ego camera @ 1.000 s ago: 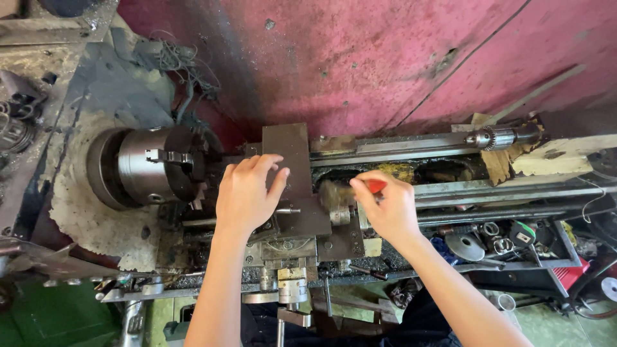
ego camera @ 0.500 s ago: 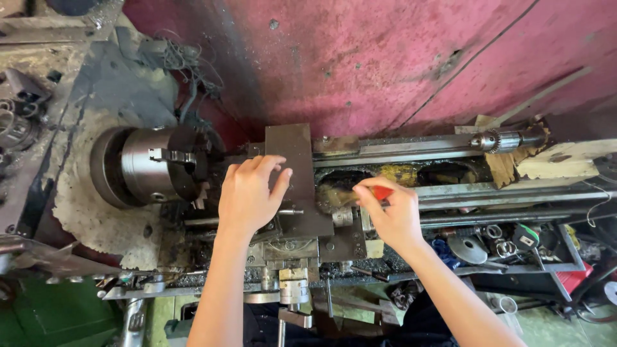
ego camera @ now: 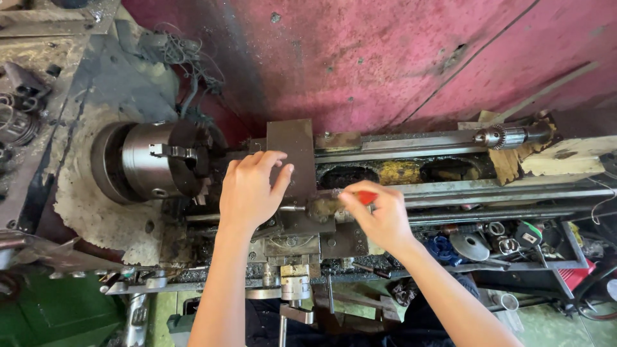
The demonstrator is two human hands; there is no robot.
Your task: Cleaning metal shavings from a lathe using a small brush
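A small metal lathe lies across the view, with its steel chuck (ego camera: 164, 164) at the left. My left hand (ego camera: 252, 186) rests palm down on the grey carriage block (ego camera: 292, 151) just right of the chuck, fingers spread, holding nothing. My right hand (ego camera: 380, 215) pinches a small tool with a red handle (ego camera: 365, 196) over the carriage, its tip near a dirty round part (ego camera: 324, 209). The tool's working end is hidden by my fingers.
A drill chuck (ego camera: 498, 136) sits on the tailstock at the right end of the bed rails (ego camera: 514, 193). A tray (ego camera: 553, 257) with washers, rings and small parts lies below right. A pink wall (ego camera: 385, 58) stands behind; tangled wires (ego camera: 183, 48) hang upper left.
My right hand has slid a little left with the red-handled tool, closer to the carriage. My left hand stays on the block.
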